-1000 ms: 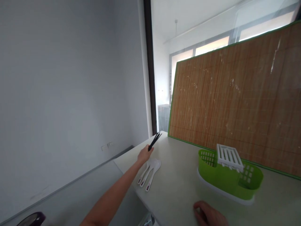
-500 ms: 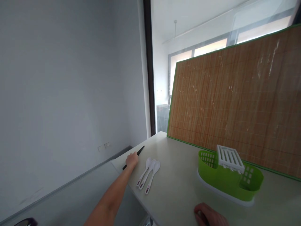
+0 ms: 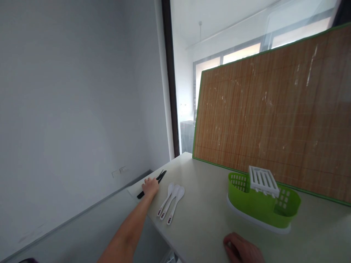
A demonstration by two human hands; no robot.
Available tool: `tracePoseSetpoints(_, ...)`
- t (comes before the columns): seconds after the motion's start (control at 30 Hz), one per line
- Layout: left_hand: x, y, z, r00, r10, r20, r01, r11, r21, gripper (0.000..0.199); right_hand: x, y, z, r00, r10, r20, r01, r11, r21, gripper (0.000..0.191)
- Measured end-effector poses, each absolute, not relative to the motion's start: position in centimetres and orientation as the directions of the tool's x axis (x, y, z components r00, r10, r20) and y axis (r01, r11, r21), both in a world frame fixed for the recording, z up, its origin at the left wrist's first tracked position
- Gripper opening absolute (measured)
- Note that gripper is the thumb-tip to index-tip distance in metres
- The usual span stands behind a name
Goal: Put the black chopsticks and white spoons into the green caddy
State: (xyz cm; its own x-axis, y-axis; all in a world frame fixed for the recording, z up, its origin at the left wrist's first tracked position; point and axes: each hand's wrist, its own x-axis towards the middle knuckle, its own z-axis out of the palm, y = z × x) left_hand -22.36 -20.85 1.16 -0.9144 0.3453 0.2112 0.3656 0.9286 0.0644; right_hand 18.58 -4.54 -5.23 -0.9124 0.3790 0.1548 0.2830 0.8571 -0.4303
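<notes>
Left hand [image 3: 150,187]: It is lying over the black chopsticks [image 3: 162,176]; whether its fingers are gripping them, I cannot tell.
Chopsticks: They are resting on the white table [image 3: 203,201], near its left edge, with both ends showing past the hand.
White spoons [image 3: 175,192]: Three are lying side by side, just to the right.
Right hand [image 3: 244,249]: It is resting half curled before the green basket [image 3: 252,204]; its grip I cannot tell.

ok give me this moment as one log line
left hand: over black sticks | right hand: curled, near green caddy | three white spoons: between sticks and caddy
</notes>
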Motion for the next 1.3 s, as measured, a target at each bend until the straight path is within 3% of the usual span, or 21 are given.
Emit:
tracePoseSetpoints(0.17, -21.4, -20.4, 1.8, -0.897, 0.377, 0.232, 0.404, 0.911, 0.081, 0.050, 18.7, -4.8, -4.8, -0.904, 0.380, 0.196, 0.261, 0.854, -0.450, 0.018)
tracePoseSetpoints(0.27, -19.1, -19.7, 1.7, -0.847, 0.475, 0.240, 0.508, 0.856, 0.099, 0.060, 18.7, -5.0, -4.6, -0.907, 0.376, 0.190, 0.258, 0.852, -0.456, 0.019)
tracePoseSetpoints(0.43, -14.3, -19.6, 0.3, -0.716, 0.693, 0.089, 0.693, 0.688, 0.214, 0.076, 18.7, -5.3, -4.2, -0.897, 0.391, 0.207, 0.267, 0.852, -0.450, 0.018)
tracePoseSetpoints(0.53, -12.9, -19.7, 0.0, -0.672, 0.738, 0.063, 0.735, 0.653, 0.185, 0.078, 18.7, -5.5, -3.9, -0.889, 0.400, 0.222, 0.268, 0.849, -0.454, 0.018)
tracePoseSetpoints(0.67, -11.1, -17.8, 2.3, -0.629, 0.745, 0.222, 0.777, 0.611, 0.151, 0.070, 18.7, -5.7, -3.6, -0.881, 0.413, 0.233, 0.274, 0.845, -0.460, 0.018)
tracePoseSetpoints(0.77, -6.9, -14.8, 5.5, -0.446, 0.811, 0.379, 0.892, 0.366, 0.267, 0.060, 18.7, -5.8, -3.7, -0.874, 0.426, 0.233, 0.284, 0.838, -0.466, 0.018)
tracePoseSetpoints(0.83, -2.9, -12.5, 7.3, -0.293, 0.872, 0.391, 0.921, 0.148, 0.361, 0.056, 18.6, -5.7, -3.8, -0.874, 0.430, 0.227, 0.290, 0.836, -0.466, 0.019)
tracePoseSetpoints(0.97, 4.1, -7.9, 8.4, -0.068, 0.899, 0.433, 0.924, -0.107, 0.366, 0.059, 18.6, -5.6, -3.9, -0.878, 0.423, 0.222, 0.289, 0.840, -0.459, 0.020)
tracePoseSetpoints(1.1, 6.1, -4.7, 7.6, -0.041, 0.916, 0.400, 0.956, -0.080, 0.281, 0.049, 18.6, -5.6, -3.8, -0.880, 0.417, 0.228, 0.280, 0.842, -0.461, 0.021)
tracePoseSetpoints(1.3, 1.9, -3.3, 7.7, -0.127, 0.934, 0.335, 0.978, 0.061, 0.201, 0.035, 18.3, -5.5, -3.9, -0.885, 0.411, 0.220, 0.287, 0.851, -0.440, 0.020)
